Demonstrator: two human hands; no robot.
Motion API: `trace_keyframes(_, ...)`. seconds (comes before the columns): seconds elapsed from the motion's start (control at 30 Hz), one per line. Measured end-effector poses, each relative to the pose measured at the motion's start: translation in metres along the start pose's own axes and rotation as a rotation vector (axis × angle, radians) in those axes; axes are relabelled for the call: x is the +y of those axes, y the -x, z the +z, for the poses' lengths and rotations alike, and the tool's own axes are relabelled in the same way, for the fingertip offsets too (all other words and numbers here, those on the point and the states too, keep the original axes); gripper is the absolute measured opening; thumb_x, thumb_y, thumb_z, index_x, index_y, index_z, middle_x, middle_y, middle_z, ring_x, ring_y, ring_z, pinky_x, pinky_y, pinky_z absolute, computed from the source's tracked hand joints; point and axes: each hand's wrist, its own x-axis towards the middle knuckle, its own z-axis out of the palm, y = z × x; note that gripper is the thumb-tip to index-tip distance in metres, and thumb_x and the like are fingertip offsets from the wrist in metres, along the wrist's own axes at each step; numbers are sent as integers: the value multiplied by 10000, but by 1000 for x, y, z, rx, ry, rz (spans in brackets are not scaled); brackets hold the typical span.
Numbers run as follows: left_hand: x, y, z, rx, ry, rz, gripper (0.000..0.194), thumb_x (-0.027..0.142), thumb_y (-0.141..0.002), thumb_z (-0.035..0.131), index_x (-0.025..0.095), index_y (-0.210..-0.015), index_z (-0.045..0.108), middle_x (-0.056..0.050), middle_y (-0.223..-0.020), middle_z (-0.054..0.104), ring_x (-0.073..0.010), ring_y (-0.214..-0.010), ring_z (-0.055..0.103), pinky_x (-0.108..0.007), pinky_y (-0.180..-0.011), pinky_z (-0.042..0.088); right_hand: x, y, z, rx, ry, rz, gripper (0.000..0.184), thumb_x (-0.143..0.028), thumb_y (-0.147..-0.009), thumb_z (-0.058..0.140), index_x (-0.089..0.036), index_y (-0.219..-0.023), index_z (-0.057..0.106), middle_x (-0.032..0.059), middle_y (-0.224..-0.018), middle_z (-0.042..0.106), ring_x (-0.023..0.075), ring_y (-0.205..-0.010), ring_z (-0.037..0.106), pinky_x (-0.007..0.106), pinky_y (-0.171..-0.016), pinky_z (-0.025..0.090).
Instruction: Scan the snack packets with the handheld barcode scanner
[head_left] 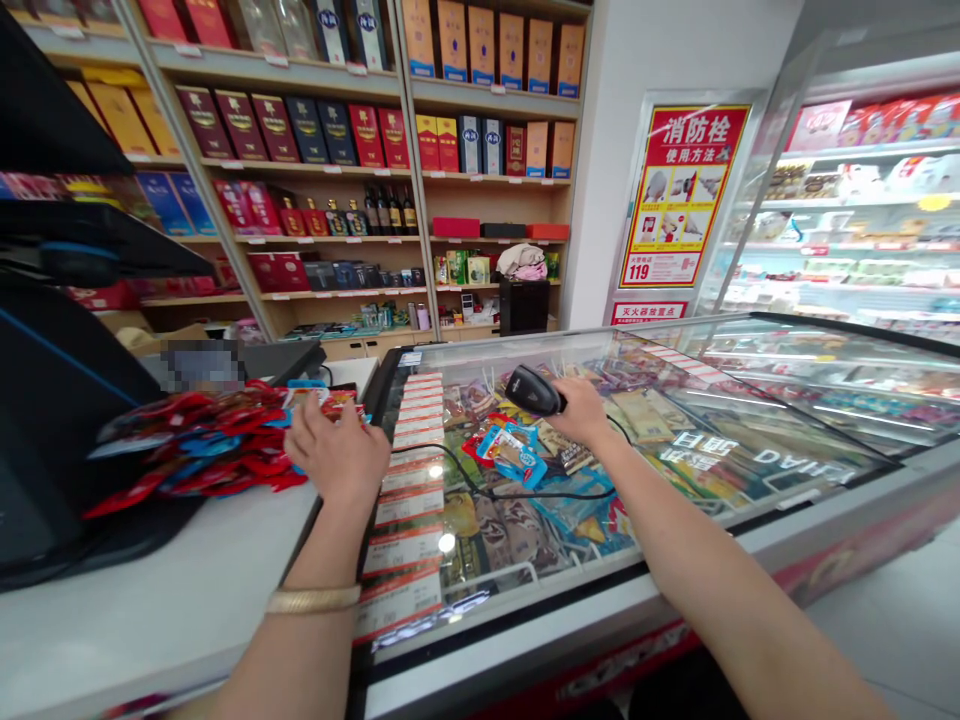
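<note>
Snack packets (217, 440) lie heaped on the white counter (240, 560); from my end I see the left hand (337, 445) at the heap's edge, fingers slightly spread, and cannot tell whether they pinch one. My right hand (583, 410) wraps a black scanner (531, 390) above the freezer (525, 648), beside a smaller batch (517, 458) on its glass.

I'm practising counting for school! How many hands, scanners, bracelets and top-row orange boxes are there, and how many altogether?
Hands: 2, the left hand and the right hand
Scanner: 1
Bracelet: 1
Orange boxes in the top row: 6
Total: 10
The packets on the counter overlap too much to count.
</note>
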Motion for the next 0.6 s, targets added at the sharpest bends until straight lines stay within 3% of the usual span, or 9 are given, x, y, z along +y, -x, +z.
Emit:
trace_keyframes(0.13,-23,-11,-5,-7,-68,-56,157,90,-683,614,148,-823,573,-280,-1525,366,-502,-1495,103,-773,-1086,67,0,1,2,11,10,-24,236,-264,-686,713,-190,-910,718,90,-873,745,262,-835,644,336,-744,437)
trace_keyframes(0.23,-40,-15,1,-24,7,-104,167,93,-665,610,171,-745,486,-266,-1448,442,-514,-1489,72,-803,-1028,137,0,1,2,7,3,-34,255,-275,-690,722,-186,-929,722,89,-872,749,260,-828,643,337,-741,434)
trace_keyframes(0.33,-49,-16,7,37,195,-85,255,128,-643,645,195,-706,407,-233,-1349,511,-513,-1487,41,-790,-982,242,-1,0,2,-8,-18,-45,284,-277,-689,726,-187,-958,728,88,-890,755,264,-831,648,345,-749,440)
trace_keyframes(0.43,-43,-15,5,54,258,-75,255,133,-649,649,201,-746,424,-226,-1359,515,-505,-1492,73,-779,-997,251,-2,0,2,-11,-24,-39,301,-274,-678,728,-182,-965,733,93,-901,757,272,-842,651,352,-757,448)
trace_keyframes(0.6,-12,-12,-12,12,-58,-88,333,53,-716,547,177,-1022,508,-253,-1432,500,-463,-1479,250,-783,-1079,176,-3,0,3,-11,-30,-34,305,-280,-673,721,-182,-961,733,96,-899,757,278,-844,648,353,-748,449)
